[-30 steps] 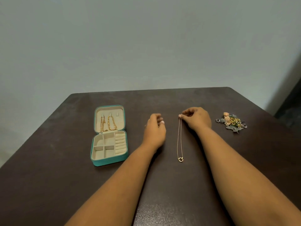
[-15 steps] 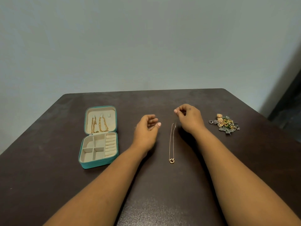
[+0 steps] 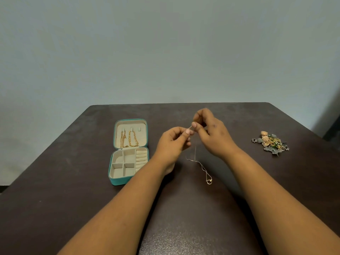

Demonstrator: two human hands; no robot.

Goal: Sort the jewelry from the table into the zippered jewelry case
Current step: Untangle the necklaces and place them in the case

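— How is the grip on each side?

— Both hands are raised above the tabletop [image 3: 73, 181], fingertips meeting. The left hand [image 3: 173, 142] pinches the upper end of the thin necklace [image 3: 202, 167] between thumb and forefinger, its other fingers curled in. The right hand [image 3: 211, 133] pinches the same end just beside it, thumb and fingers drawn close together. A short bright bit of chain shows between the two pinches; it may be the clasp, but it is too small to tell.

— And the rest of the necklace?

— It hangs down from the fingers, below and between the two hands. Its lower part lies slack and kinked on the tabletop, ending in a small gold ring pendant [image 3: 209, 181] that rests nearer the person, between the forearms.

— Where is the case?

— The teal jewelry case [image 3: 117, 181] lies open, left of the left hand and near it. Its lid is laid back flat, with gold chains [image 3: 129, 138] hanging on the cream lining. The base has four square compartments and a set of ring rolls on the right side.

— Anything else?

— A small heap of jewelry [image 3: 270, 142], gold, green and silver pieces tangled together, lies well apart to the right of the right hand.
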